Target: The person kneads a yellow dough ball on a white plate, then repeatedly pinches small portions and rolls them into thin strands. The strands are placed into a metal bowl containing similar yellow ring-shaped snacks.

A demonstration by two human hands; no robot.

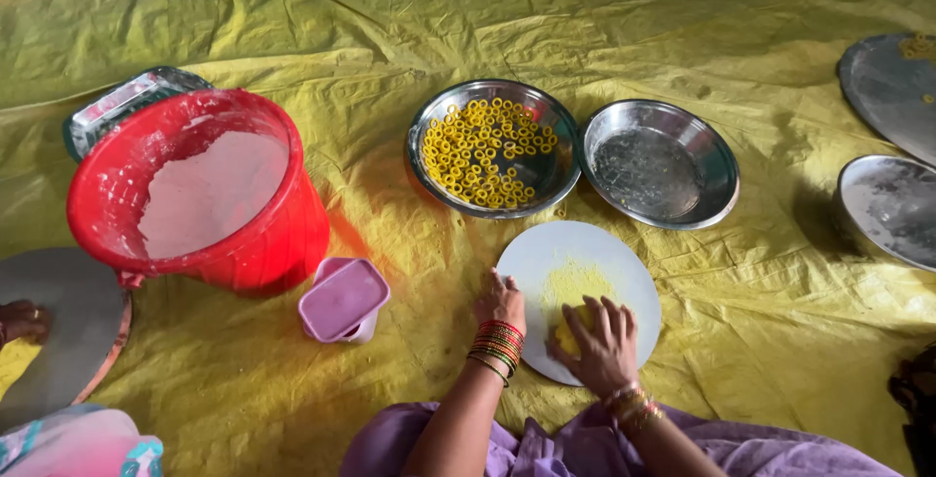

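While left hand point(501, 301) lies flat, fingers open, on near-left edge of round board point(624, 262), right hand point(604, 340) curls shut over yellow dough lump point(568, 333) pressed on same board. Beyond hands: steel bowl of yellow rings point(485, 153), second steel bowl point(660, 162) touching it. Left of hands: pink tub point(343, 299), red bucket point(195, 194). Yellow sheet point(780, 311) underneath.

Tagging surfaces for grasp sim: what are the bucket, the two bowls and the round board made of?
Bucket: red plastic, glossy, slightly translucent.
Bowls, one with yellow rings, one empty: polished metal, likely steel, by the mirror glints.
Round board: matte white, smooth; plastic or stone, can't tell.
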